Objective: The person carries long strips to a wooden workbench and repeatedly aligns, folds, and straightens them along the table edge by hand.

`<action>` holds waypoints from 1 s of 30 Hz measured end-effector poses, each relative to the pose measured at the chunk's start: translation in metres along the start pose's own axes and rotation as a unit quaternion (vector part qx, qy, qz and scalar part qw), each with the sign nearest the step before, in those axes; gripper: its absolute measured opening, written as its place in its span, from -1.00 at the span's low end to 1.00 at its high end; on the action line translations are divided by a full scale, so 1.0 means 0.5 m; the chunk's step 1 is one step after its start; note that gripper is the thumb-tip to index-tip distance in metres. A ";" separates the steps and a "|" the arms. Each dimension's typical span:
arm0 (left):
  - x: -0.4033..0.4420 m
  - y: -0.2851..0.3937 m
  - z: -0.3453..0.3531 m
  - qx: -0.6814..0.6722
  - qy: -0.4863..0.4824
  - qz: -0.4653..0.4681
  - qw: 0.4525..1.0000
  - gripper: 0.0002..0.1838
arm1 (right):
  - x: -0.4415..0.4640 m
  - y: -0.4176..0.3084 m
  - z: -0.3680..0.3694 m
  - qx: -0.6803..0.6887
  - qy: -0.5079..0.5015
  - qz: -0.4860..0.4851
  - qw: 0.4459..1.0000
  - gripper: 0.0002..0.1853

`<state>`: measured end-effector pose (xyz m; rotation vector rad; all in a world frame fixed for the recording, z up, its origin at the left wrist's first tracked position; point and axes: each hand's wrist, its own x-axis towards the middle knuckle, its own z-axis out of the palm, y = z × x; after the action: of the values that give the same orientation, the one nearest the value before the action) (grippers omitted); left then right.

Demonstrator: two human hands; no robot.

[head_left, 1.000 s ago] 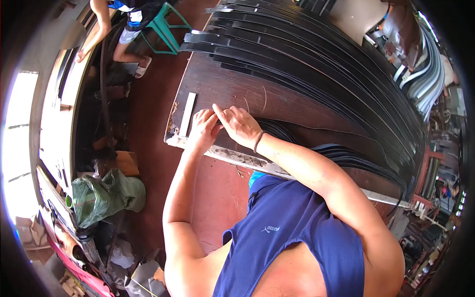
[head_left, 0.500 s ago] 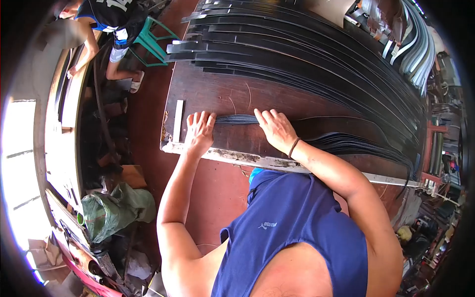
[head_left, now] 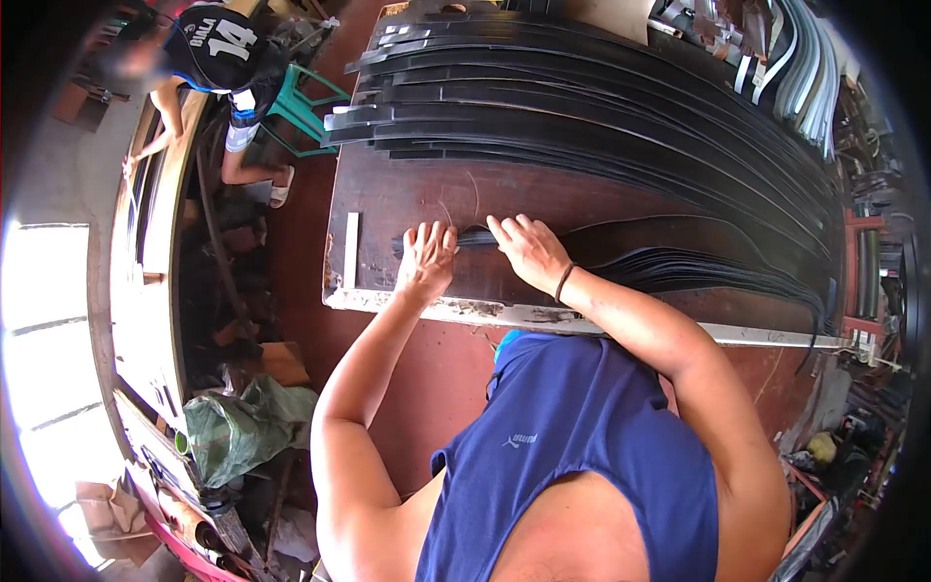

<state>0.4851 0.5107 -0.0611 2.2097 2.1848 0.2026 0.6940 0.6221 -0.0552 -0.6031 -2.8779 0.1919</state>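
On the brown table [head_left: 388, 194], near its front edge, lies a bundle of thin dark strips [head_left: 475, 238]. My left hand [head_left: 428, 257] is closed over the bundle's left part, with short strip ends showing past its fingers. My right hand [head_left: 529, 249] is a little to the right, its fingers curled down on the same bundle. Between the hands a short length of the strips shows. A white flat bar [head_left: 351, 249] lies left of my left hand. More dark strips [head_left: 679, 267] curve away to the right of my right hand.
Long black strips [head_left: 543, 107] lie fanned across the table's far side. At the upper left a co-worker [head_left: 218, 48] leans over a bench beside a green stool [head_left: 296, 107]. A green sack [head_left: 242, 427] stands at the lower left. Pale strips [head_left: 805, 87] hang at the upper right.
My hands came apart from near each other, and the strips between them came into view. Since then my left hand has moved right along the bundle, closer to my right hand.
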 end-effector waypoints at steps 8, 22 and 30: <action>-0.030 -0.037 -0.037 -0.039 -0.078 -0.010 0.996 -0.74 | -0.153 0.047 -0.047 -0.047 -0.016 0.059 0.997 -0.50; 0.095 -0.064 -0.124 -0.130 -0.412 -0.036 0.901 -0.60 | -0.077 0.196 -0.120 0.336 -0.389 0.169 0.841 -0.46; 0.025 0.007 -0.116 0.033 -0.163 -0.014 0.986 -0.64 | -0.067 0.197 -0.119 0.344 -0.395 0.190 0.831 -0.47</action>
<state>0.4821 0.5191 -0.0024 2.0640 2.0674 -0.2198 0.7747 0.7031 -0.0191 -1.1061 -2.9443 1.8263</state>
